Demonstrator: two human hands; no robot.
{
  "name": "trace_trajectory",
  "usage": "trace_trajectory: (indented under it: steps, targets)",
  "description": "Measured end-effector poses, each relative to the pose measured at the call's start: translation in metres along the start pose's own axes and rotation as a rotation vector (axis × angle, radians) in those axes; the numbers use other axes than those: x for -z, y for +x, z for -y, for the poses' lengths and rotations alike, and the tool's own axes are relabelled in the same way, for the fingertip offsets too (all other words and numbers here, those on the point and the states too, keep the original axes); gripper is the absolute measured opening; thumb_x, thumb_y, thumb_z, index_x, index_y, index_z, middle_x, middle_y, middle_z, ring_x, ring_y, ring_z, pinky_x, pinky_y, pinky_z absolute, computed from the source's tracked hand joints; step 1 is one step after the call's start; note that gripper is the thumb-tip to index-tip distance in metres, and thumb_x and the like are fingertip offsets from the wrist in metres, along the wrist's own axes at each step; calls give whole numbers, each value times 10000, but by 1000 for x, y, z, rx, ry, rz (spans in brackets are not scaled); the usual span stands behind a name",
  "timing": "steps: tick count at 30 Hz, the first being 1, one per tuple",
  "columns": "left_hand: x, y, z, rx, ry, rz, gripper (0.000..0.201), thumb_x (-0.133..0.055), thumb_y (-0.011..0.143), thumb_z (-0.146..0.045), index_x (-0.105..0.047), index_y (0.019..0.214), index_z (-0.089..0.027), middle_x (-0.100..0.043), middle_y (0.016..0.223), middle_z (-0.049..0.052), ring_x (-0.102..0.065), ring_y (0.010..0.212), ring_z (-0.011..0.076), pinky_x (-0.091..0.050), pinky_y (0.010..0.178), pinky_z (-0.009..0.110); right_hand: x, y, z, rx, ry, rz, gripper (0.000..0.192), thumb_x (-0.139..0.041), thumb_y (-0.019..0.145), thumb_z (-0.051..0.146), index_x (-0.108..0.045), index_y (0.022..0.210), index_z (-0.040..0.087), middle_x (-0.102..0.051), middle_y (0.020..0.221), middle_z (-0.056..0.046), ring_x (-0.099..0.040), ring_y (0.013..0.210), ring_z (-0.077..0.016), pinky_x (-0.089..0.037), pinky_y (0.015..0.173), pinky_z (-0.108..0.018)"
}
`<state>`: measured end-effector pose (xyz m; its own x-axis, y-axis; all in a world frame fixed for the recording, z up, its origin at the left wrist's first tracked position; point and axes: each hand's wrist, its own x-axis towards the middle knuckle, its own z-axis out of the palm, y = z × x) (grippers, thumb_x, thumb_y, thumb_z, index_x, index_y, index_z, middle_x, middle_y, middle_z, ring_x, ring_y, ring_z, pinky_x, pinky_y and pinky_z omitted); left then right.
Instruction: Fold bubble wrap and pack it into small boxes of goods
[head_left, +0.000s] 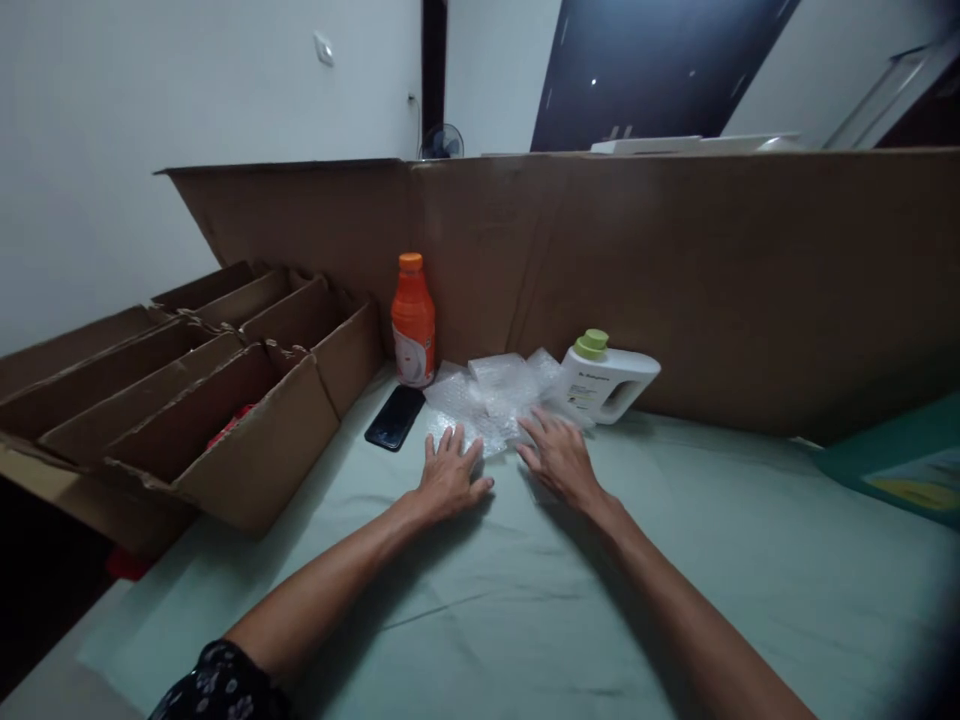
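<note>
Resting flat on a worktop (675, 590) under a pale green cloth (480, 620), both hands, fingers released and spread, grasping nothing. Left hand (450, 475) with fingertips on the near edge of a bubble wrap sheet (491, 395); right hand (556, 455) touching the sheet's right near edge. Sheet crumpled, lying between an orange bottle (413, 320) and a white jug (606, 378) with a green cap, the jug on its side and touching the wrap. Black phone (395, 416) just left of the wrap, near the bottle's foot. Open cardboard boxes (225, 400) in a row at the left, something red inside the nearest. Tall cardboard wall (675, 270) standing along the far edge of the worktop. Green folder-like sheet (900, 460) at the far right. Beyond, white room walls, a light switch (324, 48), a small fan (441, 141), a dark door (645, 70). Dim light throughout.
</note>
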<state>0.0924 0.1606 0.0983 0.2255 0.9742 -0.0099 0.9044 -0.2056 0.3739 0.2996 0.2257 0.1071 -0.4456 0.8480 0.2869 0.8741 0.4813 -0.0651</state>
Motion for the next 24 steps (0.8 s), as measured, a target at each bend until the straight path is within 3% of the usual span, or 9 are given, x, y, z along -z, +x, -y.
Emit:
trace_trajectory:
  steps: [4,7,10,12,14,16,19,21,24]
  targets:
    - [5,-56,5,-31,-28,28,748,-626,849,-469,-411,1523,-225,-258,1653,172,-188,1541,363,-129,1233,602,-2,-30,39,136,33,11,432,-506,951,226,-596,1372,191,-525,1483,-161,-470,1350,-319,-376,1072,-483]
    - [0,-111,16,-36,-99,-17,687,-667,809,-376,-504,1462,-237,-356,1612,164,-254,1521,364,-186,1231,602,-13,-23,67,279,85,86,408,-565,938,265,-616,1342,253,-566,1456,-109,-498,1336,-272,-405,1050,-430]
    - [1,-167,39,33,-257,-359,516,-620,848,-321,-585,1362,-285,-524,1487,127,-433,1427,320,-345,1190,548,-16,-4,82,255,106,93,301,-590,911,235,-694,1191,195,-649,1318,-164,-575,1229,-312,-437,982,-466]
    - [7,-201,60,212,-339,-710,438,-600,878,-354,-588,1313,-304,-610,1338,112,-559,1290,298,-455,1113,511,-12,10,94,219,136,70,272,-583,897,204,-711,1132,155,-662,1270,-202,-593,1186,-348,-439,960,-506]
    - [18,-225,81,438,-385,-992,502,-627,869,-418,-536,1343,-282,-604,1285,110,-582,1237,306,-468,1095,517,-5,28,119,228,201,47,314,-573,902,212,-691,1187,159,-651,1306,-186,-587,1200,-338,-437,981,-501]
    - [30,-237,99,588,-426,-1121,667,-664,834,-474,-451,1424,-247,-535,1375,128,-527,1303,334,-423,1129,547,1,52,157,265,287,27,410,-571,911,237,-622,1315,184,-635,1358,-132,-590,1211,-281,-454,1000,-432]
    - [46,-232,118,628,-491,-1146,834,-670,829,-494,-305,1529,-227,-377,1541,162,-402,1426,360,-365,1171,558,10,97,224,275,386,-23,484,-534,926,222,-537,1409,192,-665,1318,-80,-627,1137,-209,-492,954,-334]
    - [53,-222,125,601,-481,-1141,882,-669,840,-483,-236,1563,-222,-293,1596,181,-315,1483,359,-310,1200,559,16,121,261,241,408,-86,502,-483,929,162,-508,1430,160,-652,1321,-117,-617,1147,-227,-488,954,-361]
    - [60,-208,133,579,-426,-1166,913,-679,837,-468,-205,1575,-215,-229,1622,197,-227,1523,356,-229,1230,556,27,137,292,251,397,-198,617,-475,881,54,-444,1486,173,-452,1530,-168,-447,1359,-295,-390,1061,-468]
